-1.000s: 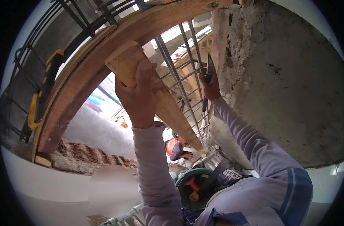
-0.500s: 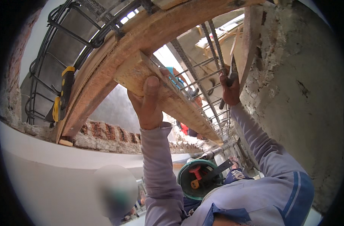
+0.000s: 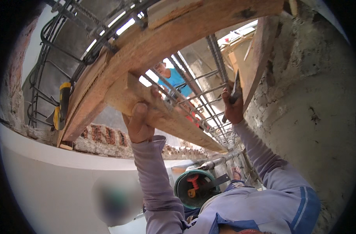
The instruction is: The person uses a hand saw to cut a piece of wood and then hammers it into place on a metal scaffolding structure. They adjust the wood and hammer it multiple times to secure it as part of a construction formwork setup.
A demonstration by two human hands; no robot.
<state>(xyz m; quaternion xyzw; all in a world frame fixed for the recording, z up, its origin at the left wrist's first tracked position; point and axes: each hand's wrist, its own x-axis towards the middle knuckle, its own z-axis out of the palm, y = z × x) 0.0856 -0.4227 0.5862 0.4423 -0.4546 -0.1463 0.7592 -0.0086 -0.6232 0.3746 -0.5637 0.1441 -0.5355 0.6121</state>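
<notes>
My left hand (image 3: 139, 126) is closed around a wooden board (image 3: 174, 126), thumb on the near face and fingertips over its far edge. The board slants down to the right, its upper end against the underside of a thick curved-looking timber beam (image 3: 147, 50). In my raised right hand (image 3: 233, 107) is a dark metal tool (image 3: 235, 87) with a pointed end; its exact kind is unclear. That hand is beside the steel rebar cage (image 3: 203, 91), apart from the board.
A yellow-and-black-handled saw (image 3: 63, 103) hangs at the beam's left. Below, a green bucket (image 3: 178, 187) holds a red-handled item, a yellow tape measure and a flat blade. Another person in blue (image 3: 174, 80) stands behind the rebar. A rough concrete wall (image 3: 306, 113) rises on the right.
My left hand and the board have shifted left in view, and my right hand slightly left and down with its tool. The person in blue shows more fully behind the rebar.
</notes>
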